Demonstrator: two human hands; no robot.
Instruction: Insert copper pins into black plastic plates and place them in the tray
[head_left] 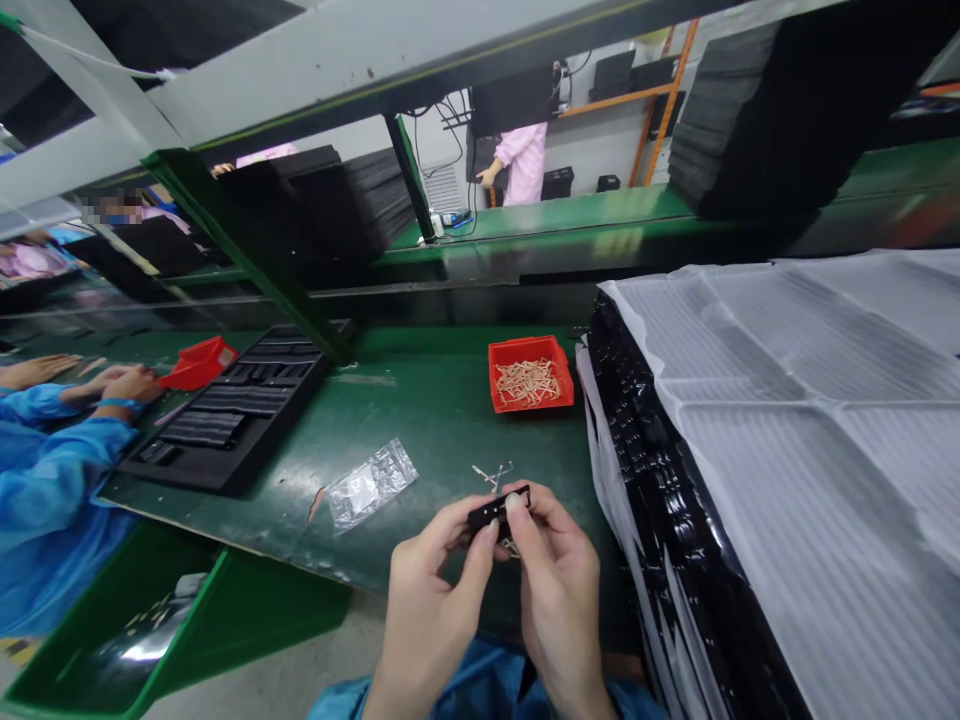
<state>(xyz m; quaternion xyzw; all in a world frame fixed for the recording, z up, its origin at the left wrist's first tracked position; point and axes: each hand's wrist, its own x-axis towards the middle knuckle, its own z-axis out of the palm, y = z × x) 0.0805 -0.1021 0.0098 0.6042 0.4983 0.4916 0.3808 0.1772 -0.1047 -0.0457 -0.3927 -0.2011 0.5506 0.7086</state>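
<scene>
Between my two hands, just over the front of the green bench, is a small black rectangular part [487, 514] with tiny light dots on its face. My left hand [435, 580] pinches its left end between thumb and fingers. On the other end, my right hand [559, 570] presses its thumb against the face while its fingers wrap behind. A few thin pale pieces [491, 474] lie loose on the bench just beyond my hands. More pale bits show under my right thumb; whether they are held or lie behind cannot be made out.
A red bin [531, 407] of pale pieces stands ahead. Left lie a clear plastic bag [371, 487] and a black foam tray [225, 430]. A stack of black trays with white sheeting [810, 450] rises close on my right. A co-worker's blue sleeves [60, 470] are at left, above a green crate [217, 620].
</scene>
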